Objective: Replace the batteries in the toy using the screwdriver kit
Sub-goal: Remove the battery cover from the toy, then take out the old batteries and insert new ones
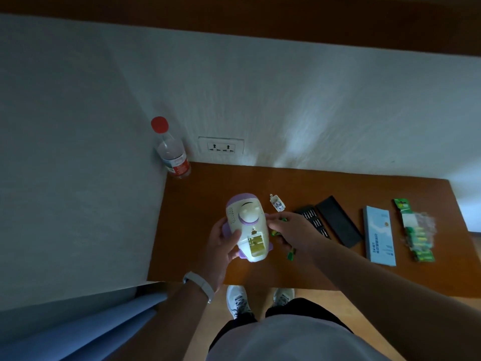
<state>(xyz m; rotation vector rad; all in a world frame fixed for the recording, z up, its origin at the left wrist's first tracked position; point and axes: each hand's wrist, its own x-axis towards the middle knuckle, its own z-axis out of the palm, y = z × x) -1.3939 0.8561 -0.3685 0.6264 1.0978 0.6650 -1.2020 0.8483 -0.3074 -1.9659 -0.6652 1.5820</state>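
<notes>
**Toy in hand, batt bay open, cells being handled**

Left hand (223, 246) wrapped round lower side of toy (247, 225), fingers curled, thumb pressed flat on white shell; wristband on that wrist. Toy held up over near-left part of table (208, 188), underside facing cam, battery compartment (256, 243) uncovered, yellowish inside, prob empty but too dim to confirm. Right hand (291, 230) just beside toy's right edge, fingertips touching shell near top, fingers bent loosely over green batteries (276, 233); one more green cell (291, 254) poking out below palm. Can't tell if actually pinched or lying on table under hand.

Rest on table, to the right: small tag/packet (278, 203), bit tray (313, 220), black case lid (338, 221), kit box (380, 235), new battery pack (415, 230) farthest right. Water bottle (171, 149) at back-left corner by wall.

Step, judged: swap phase, old out / new going in.

Risks:
- mixing old w/ new cells, all green, loose together under right hand
- wrong polarity, bay dim, markings unreadable
- cell rolling off near table edge
- toy slipping, one-hand grip on smooth shell
- cover + screw not seen anywhere, easy to lose
</notes>
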